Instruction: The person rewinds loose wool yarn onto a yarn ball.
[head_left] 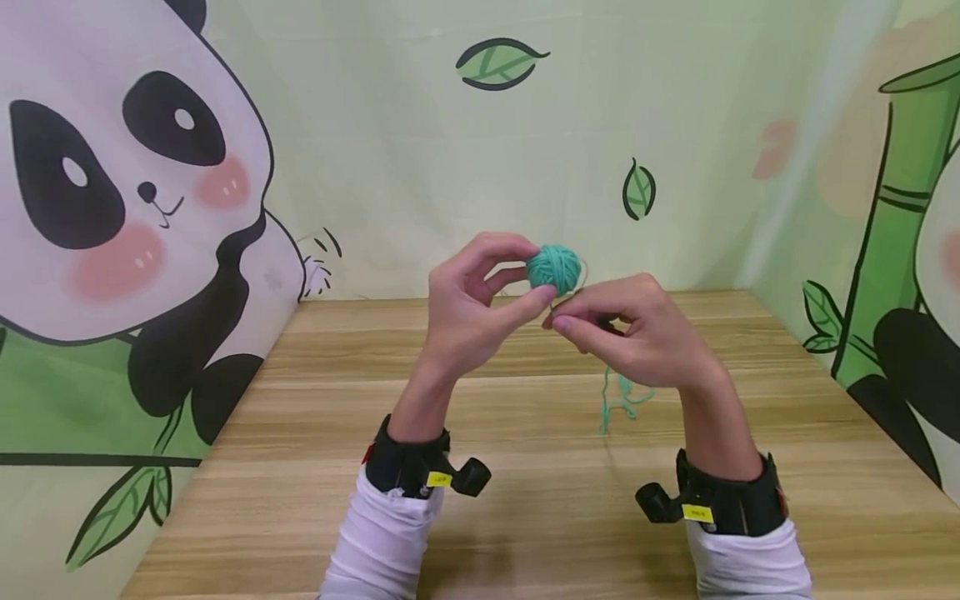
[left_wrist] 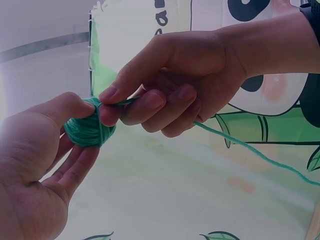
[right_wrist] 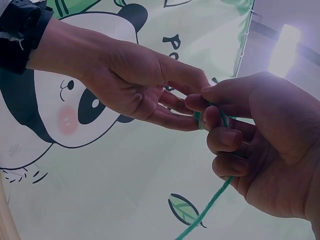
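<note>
Gripping the yarn ball point(head_left: 555, 268) above the table point(head_left: 300, 500) with the left hand point(head_left: 468, 312), apparently to steady it; pinching its strand point(right_wrist: 204, 213) with the right hand point(head_left: 637, 329), probably for control; leaving the loose tail point(head_left: 604, 400) over the table.

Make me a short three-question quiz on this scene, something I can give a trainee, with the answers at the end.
1. Fill the gap: the person's ____ hand holds the yarn ball.
2. Multiple choice: what does the right hand pinch between thumb and finger?
A) a needle
B) a strand of yarn
C) a pair of scissors
3. True or false: the yarn ball is resting on the table.

Key:
1. left
2. B
3. False; the fingers of the left hand hold it up.
</note>
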